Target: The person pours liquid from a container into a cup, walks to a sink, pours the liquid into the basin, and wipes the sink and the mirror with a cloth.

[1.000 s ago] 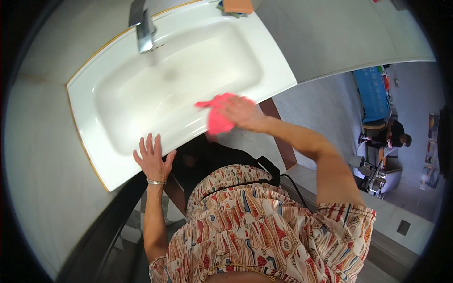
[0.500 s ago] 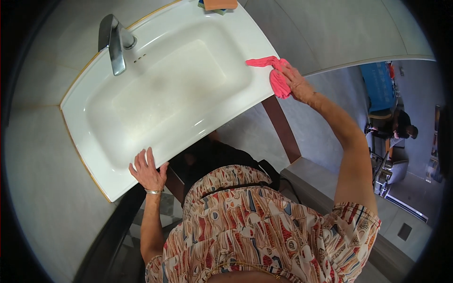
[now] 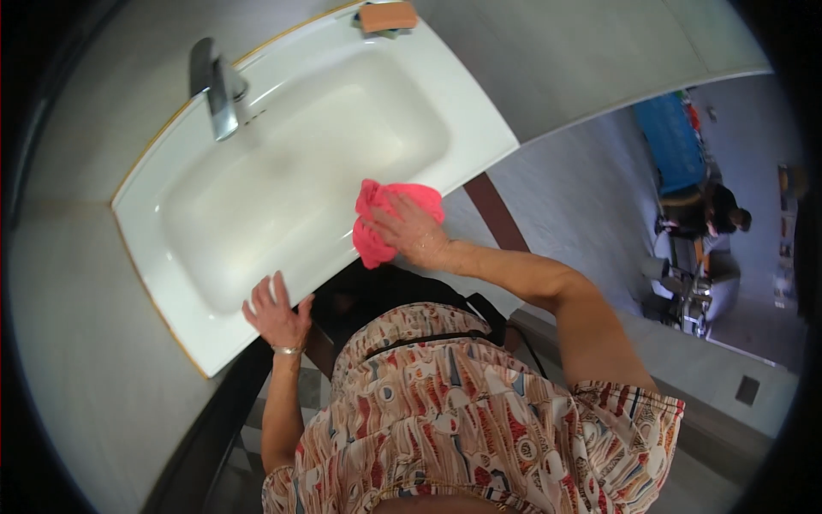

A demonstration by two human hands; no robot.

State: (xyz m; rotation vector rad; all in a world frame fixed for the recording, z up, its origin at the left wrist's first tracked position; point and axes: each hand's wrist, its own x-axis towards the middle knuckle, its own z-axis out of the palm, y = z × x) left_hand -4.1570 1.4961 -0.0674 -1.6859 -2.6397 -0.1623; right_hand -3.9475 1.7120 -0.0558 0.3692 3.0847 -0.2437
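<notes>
A white washbasin (image 3: pixel 475 128) fills the upper part of the head view. On its front rim my right hand (image 3: pixel 415 233) presses a bright pink cloth (image 3: pixel 374 248), the fingers spread over it and part of the cloth hanging past the edge. My left hand (image 3: pixel 276 315) rests on the rim near the basin's left front corner. Its fingers are apart and hold nothing, with the thumb toward the edge. A chrome faucet (image 3: pixel 221 103) stands at the back left of the basin.
An orange block (image 3: pixel 388 16), perhaps a sponge, lies on darker pieces at the basin's far right corner. Tiled walls (image 3: pixel 64 283) border the basin. Past a doorway at right, a person (image 3: pixel 725 211) is near a blue panel (image 3: pixel 670 141) and some furniture.
My right hand has slid the pink cloth leftward and nearer, from the basin's right end to the middle of its front rim. My left hand stays on the rim.
</notes>
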